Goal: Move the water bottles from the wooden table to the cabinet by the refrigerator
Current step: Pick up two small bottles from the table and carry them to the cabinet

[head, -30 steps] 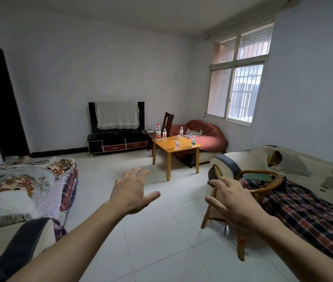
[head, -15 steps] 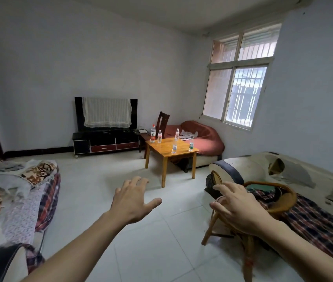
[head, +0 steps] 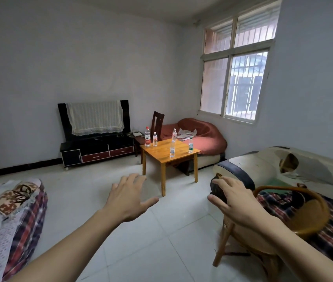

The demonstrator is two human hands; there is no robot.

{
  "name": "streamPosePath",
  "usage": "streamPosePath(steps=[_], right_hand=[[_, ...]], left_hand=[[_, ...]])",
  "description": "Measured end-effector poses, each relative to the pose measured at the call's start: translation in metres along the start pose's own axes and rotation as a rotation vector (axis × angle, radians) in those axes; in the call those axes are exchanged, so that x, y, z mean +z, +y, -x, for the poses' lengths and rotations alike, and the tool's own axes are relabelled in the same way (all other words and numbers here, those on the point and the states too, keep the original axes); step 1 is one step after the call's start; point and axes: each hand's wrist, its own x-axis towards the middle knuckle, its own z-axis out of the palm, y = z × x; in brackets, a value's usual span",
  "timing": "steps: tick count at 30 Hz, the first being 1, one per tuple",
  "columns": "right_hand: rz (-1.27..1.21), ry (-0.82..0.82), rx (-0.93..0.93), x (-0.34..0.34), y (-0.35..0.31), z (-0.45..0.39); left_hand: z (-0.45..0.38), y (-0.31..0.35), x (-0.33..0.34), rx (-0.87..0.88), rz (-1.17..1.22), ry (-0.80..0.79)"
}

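White walls [head: 100, 58] and a pale tiled floor [head: 92, 186] frame the room, with a barred window [head: 236, 78] on the right. Against the far wall stands a black TV stand [head: 98, 151], its screen draped with a lace cloth [head: 96, 117]. A red-covered sofa [head: 200, 137] fills the corner below the window, and a dark chair [head: 157, 123] stands between it and the stand. Plaid covers [head: 27, 224] lie at left; a rattan chair [head: 283, 216] is near right. Mid-room is the wooden table [head: 161, 151], bearing five upright bottles [head: 147, 136], well apart from both hands. Both arms reach forward: the left hand [head: 129, 196] is empty with fingers spread, and the right hand [head: 236, 202] is likewise empty, fingers loosely splayed.
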Motion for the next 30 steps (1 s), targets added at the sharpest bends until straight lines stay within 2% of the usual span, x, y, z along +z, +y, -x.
streamPosePath(steps=[7, 14, 21, 26, 30], right_hand=[[0.011, 0.024, 0.008, 0.014, 0.042, -0.134], [0.043, -0.015, 0.018, 0.055, 0.062, -0.252], [0.047, -0.014, 0.086, 0.08, 0.058, -0.381], [0.053, 0.006, 0.098, 0.091, 0.054, -0.467], [0.065, -0.061, 0.107, 0.116, 0.064, -0.517]], left_hand=[[-0.146, -0.013, 0.031, -0.025, 0.024, 0.004], [-0.26, -0.049, 0.097, -0.033, 0.114, 0.026], [-0.398, -0.106, 0.142, 0.0, 0.178, -0.018], [-0.486, -0.138, 0.161, 0.014, 0.25, 0.015], [-0.528, -0.149, 0.192, 0.121, 0.077, -0.035]])
